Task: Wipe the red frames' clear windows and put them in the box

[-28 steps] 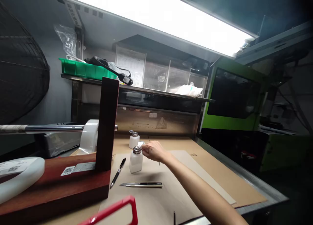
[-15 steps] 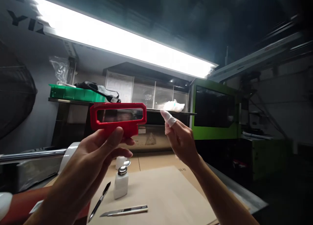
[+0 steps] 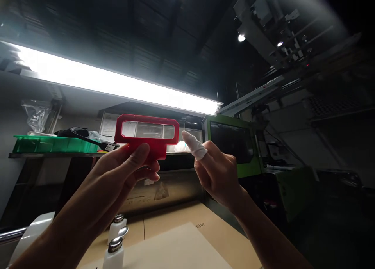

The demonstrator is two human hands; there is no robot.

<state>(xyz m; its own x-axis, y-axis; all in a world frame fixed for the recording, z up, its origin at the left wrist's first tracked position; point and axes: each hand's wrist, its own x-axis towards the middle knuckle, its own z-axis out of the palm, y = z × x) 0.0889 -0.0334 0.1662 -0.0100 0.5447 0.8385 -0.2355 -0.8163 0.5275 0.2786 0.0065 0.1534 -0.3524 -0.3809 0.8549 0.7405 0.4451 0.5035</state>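
My left hand (image 3: pixel 115 177) is closed on a red plastic frame (image 3: pixel 158 148), its thumb pressed against the lower block. The frame has a long rectangular opening and is raised toward the lamp. Just to its right is my right hand (image 3: pixel 219 175), index finger pointed up and the other fingers curled. A white cloth (image 3: pixel 195 146) is wrapped round that index finger, and a small gap separates its tip from the frame. Below my left hand stand two white bottles with metal tops, the nearer bottle (image 3: pixel 114 257) and the farther bottle (image 3: pixel 115 228).
A bright tube lamp (image 3: pixel 117 83) runs overhead. On the shelf sit a green tray (image 3: pixel 43 144) and a black strap (image 3: pixel 79 134). A green machine (image 3: pixel 231 140) stands to the right. Cardboard (image 3: pixel 172 218) with a pale sheet (image 3: pixel 181 249) covers the bench.
The view has tilted up and turned right, so the knife and pen on the bench have left the picture. My right fingertip is closer to the frame, which now tilts slightly differently.
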